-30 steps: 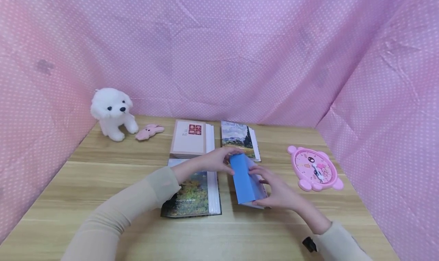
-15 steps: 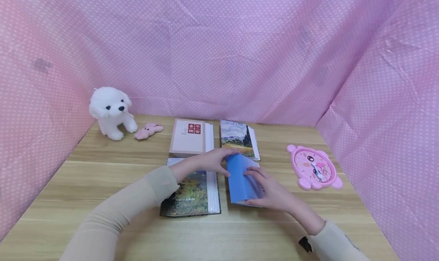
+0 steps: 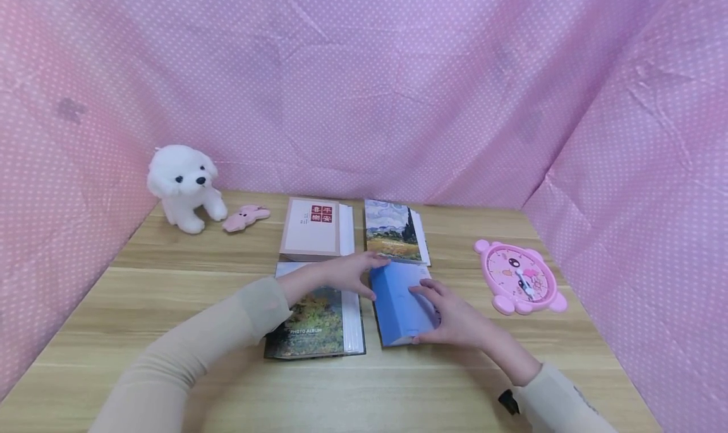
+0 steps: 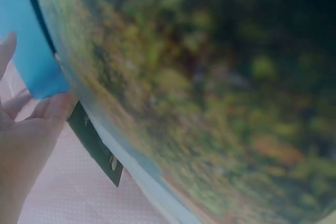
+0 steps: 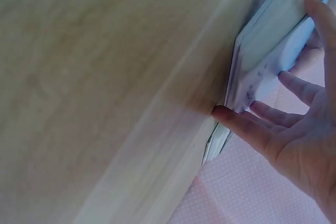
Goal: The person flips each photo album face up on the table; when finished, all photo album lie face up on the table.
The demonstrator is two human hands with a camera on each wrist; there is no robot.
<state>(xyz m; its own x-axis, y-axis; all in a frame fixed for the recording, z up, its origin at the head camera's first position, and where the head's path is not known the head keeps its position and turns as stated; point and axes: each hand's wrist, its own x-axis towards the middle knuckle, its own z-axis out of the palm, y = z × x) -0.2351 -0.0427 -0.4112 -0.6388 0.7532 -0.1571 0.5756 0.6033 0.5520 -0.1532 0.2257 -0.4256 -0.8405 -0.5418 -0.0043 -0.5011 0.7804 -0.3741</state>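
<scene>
A thick blue album (image 3: 398, 303) lies at the front right of a group of several albums, its spine toward the left. My right hand (image 3: 457, 319) grips it from the right, thumb at the near edge and fingers over the cover and right side. At its far left corner, my left hand (image 3: 347, 274) touches the album with extended fingers along the far end, thumb beside the spine. The left forearm crosses an album with a garden painting (image 3: 313, 332), marked PHOTO ALBUM, hiding part of its cover. In the right wrist view the blue album's (image 5: 273, 40) page edges show.
Behind are a cream album (image 3: 307, 234) with red characters and a landscape-painting album (image 3: 392, 227). A white plush dog (image 3: 184, 189) and small pink plush (image 3: 246, 218) sit at left. At right lies a pink toy clock (image 3: 520, 278). Pink dotted cloth (image 3: 364, 91) surrounds the table (image 3: 318, 395).
The blue album has shifted left and tilted down flatter, lining up beside the garden-painting album and showing more of its cover. Both hands have moved slightly left with it.
</scene>
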